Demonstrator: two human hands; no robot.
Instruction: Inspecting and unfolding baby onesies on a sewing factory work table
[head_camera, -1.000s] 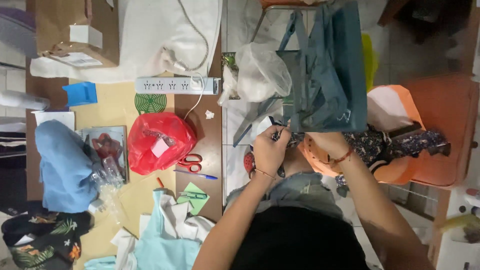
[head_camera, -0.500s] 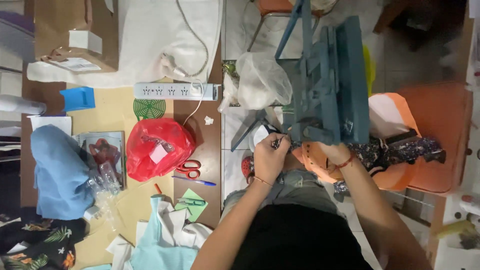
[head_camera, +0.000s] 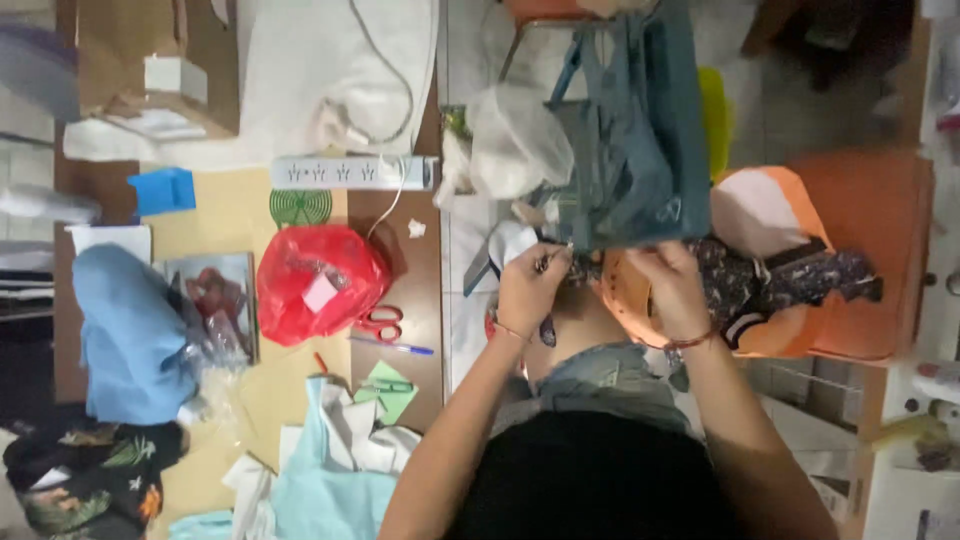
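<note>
Both hands meet at centre frame on the lower edge of a teal-grey fabric piece (head_camera: 640, 150) that hangs down from the top centre. The left hand (head_camera: 530, 285) is pinched shut on that hem – something small between the fingertips, too blurred to tell what. The right hand (head_camera: 672, 285) is closed on the same edge just beside it. A dark floral cloth (head_camera: 800, 280) lies under the right hand, over an orange chair (head_camera: 870, 200) at right. On the bench (head_camera: 240, 210) at left – a red plastic bag (head_camera: 315, 280), red-handled scissors (head_camera: 380, 322), a pen (head_camera: 395, 346), a white power strip (head_camera: 350, 172) and a blue cloth bundle (head_camera: 130, 335).
</note>
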